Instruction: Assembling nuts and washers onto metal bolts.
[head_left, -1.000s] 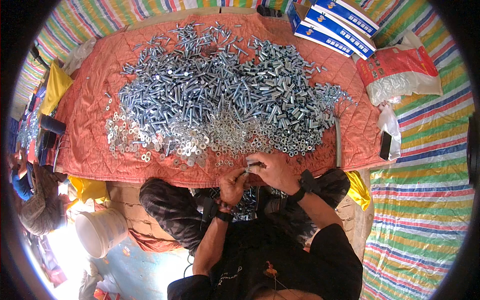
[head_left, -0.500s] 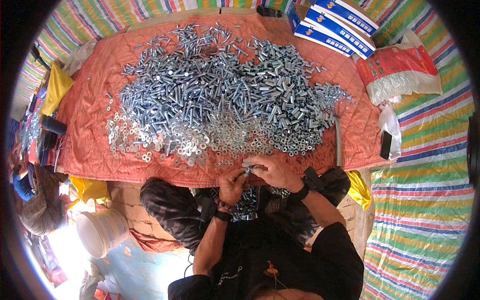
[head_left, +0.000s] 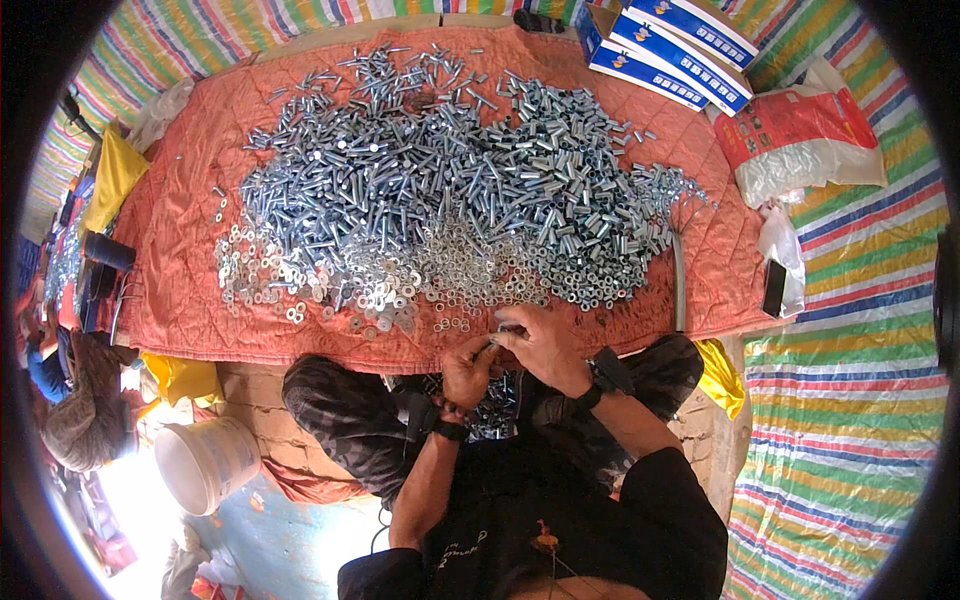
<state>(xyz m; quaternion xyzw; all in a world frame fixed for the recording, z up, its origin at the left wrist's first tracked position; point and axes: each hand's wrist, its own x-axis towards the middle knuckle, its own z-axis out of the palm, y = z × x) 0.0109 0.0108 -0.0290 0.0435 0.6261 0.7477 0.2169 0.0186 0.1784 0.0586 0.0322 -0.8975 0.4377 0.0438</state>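
Note:
My left hand [head_left: 466, 373] and my right hand [head_left: 546, 348] meet at the near edge of the red quilted cloth [head_left: 690, 285]. Both are closed, fingertips together around a small metal fastener that the fingers mostly hide; its exact kind cannot be made out. Just beyond them lie loose flat washers [head_left: 380, 298], with spring washers [head_left: 470, 262] heaped alongside. Hex nuts [head_left: 600, 290] are spread to the right of these. Farther back rises a big pile of bolts [head_left: 350, 180], and metal sleeves [head_left: 560, 150] fill its right side.
Blue-and-white boxes [head_left: 680, 55] stand at the back right, near a red and clear plastic bag [head_left: 805, 135]. A dark phone [head_left: 773, 289] lies at the right edge. Below left is a white bucket [head_left: 205, 465]. Another person [head_left: 85, 410] is at the far left.
My right hand has turned and shifted slightly right, its fingers now covering more of the small fastener. My left hand stays nearly in place. The piles look the same.

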